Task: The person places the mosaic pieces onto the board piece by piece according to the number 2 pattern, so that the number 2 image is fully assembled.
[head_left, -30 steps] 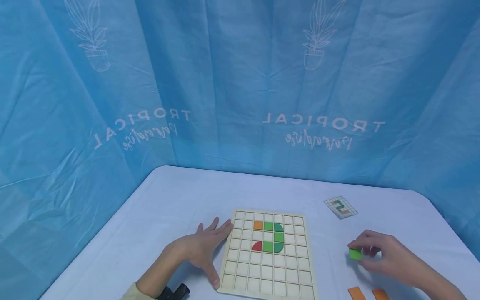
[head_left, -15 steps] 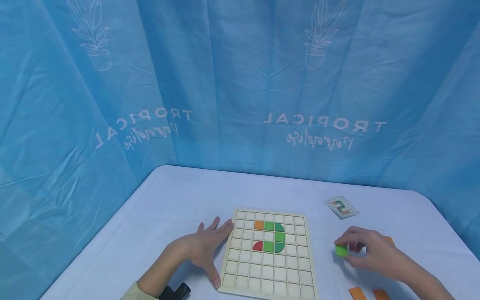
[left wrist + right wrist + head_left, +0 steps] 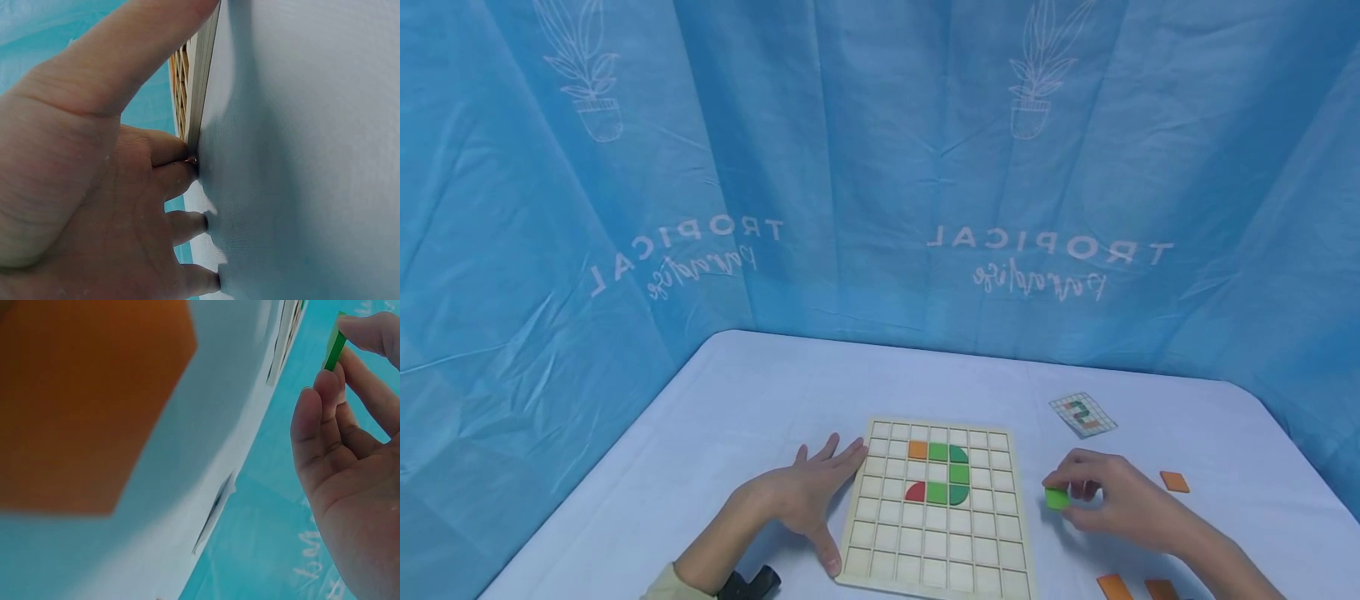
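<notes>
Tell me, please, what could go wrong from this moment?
The right hand pinches a thin green tile above the table, so the tile might slip. The left hand touches the board; a harder push could shift it. In the head view, the right forearm appears close to an orange tile and might knock it.

A beige sleeve [image 3: 674, 586] and a black, cylindrical wrist camera [image 3: 754, 585] are worn on the left arm [image 3: 724, 533], while the right forearm [image 3: 1213, 546] is seen bare.

The place is a curtained-off tabletop workspace, its wider setting indeterminable, as shown by a blue curtain [image 3: 880, 167] with mirrored lettering [image 3: 1045, 242] and plant outlines [image 3: 1029, 118] hanging behind and beside a white table [image 3: 790, 383].
</notes>
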`<state>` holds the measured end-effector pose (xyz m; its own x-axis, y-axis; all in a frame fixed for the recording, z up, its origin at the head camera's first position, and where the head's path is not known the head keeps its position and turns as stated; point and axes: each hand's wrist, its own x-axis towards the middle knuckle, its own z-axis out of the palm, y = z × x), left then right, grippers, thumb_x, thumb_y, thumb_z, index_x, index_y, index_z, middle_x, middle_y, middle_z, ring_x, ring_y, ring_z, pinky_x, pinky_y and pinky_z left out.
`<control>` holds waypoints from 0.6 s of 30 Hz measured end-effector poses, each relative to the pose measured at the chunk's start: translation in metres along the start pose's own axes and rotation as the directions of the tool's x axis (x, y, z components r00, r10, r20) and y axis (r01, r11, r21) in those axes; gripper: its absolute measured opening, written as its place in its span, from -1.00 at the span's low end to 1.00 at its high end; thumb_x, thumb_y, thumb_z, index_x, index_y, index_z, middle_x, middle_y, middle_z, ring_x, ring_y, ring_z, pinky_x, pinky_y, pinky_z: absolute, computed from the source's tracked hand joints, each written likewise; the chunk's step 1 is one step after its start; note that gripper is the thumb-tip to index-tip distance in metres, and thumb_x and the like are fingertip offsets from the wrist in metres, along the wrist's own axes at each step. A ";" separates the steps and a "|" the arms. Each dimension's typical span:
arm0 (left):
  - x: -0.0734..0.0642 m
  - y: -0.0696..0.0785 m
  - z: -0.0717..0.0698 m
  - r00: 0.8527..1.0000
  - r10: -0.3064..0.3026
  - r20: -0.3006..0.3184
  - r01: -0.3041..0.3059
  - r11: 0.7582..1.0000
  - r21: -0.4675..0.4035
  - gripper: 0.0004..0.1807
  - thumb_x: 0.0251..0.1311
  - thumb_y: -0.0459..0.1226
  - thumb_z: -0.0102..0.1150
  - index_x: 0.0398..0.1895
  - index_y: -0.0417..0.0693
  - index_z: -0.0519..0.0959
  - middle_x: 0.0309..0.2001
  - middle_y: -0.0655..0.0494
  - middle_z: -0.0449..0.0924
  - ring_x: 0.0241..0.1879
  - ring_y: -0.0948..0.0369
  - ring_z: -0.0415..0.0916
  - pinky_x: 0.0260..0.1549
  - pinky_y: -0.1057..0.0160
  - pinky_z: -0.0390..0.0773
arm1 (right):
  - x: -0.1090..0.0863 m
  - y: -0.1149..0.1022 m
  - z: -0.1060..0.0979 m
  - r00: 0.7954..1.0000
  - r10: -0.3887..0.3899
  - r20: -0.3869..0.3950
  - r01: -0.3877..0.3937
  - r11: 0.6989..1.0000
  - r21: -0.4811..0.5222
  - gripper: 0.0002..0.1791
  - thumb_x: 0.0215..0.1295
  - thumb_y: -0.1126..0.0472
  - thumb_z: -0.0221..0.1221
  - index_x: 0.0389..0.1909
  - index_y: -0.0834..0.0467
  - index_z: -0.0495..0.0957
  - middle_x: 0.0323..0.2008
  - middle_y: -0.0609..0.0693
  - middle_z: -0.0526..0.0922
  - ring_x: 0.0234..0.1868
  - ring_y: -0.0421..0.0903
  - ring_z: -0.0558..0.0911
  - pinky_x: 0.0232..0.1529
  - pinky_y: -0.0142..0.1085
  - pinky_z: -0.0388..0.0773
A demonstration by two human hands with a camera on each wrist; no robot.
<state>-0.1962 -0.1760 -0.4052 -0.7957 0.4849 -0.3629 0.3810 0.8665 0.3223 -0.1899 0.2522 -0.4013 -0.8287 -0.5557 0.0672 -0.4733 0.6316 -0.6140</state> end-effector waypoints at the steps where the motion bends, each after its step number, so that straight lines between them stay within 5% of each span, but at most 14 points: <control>1: 0.000 0.000 0.000 1.000 -0.003 0.001 0.003 1.000 0.000 0.58 -0.70 0.36 0.50 0.55 0.07 -0.09 0.54 0.14 -0.22 0.48 -0.04 -0.42 0.27 -0.34 -0.29 | 0.002 -0.001 0.001 1.000 -0.003 0.001 0.003 1.000 0.001 -0.70 0.06 0.23 0.37 -0.14 -0.07 0.69 -0.32 -0.27 0.58 -0.37 -0.24 0.51 -0.36 -0.34 0.50; 18: 0.000 0.000 0.000 1.000 -0.007 0.008 0.007 1.000 -0.004 0.58 -0.70 0.35 0.50 0.55 0.08 -0.10 0.54 0.14 -0.22 0.48 -0.04 -0.42 0.28 -0.32 -0.31 | 0.030 -0.012 0.019 0.997 -0.037 0.069 0.034 0.999 0.039 -0.69 0.10 0.19 0.35 -0.09 -0.04 0.69 -0.28 -0.26 0.57 -0.36 -0.23 0.50 -0.39 -0.35 0.49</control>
<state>-0.1963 -0.1760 -0.4049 -0.7943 0.4799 -0.3725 0.3736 0.8694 0.3234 -0.2039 0.2177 -0.4069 -0.7880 -0.6146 0.0355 -0.4898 0.5908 -0.6411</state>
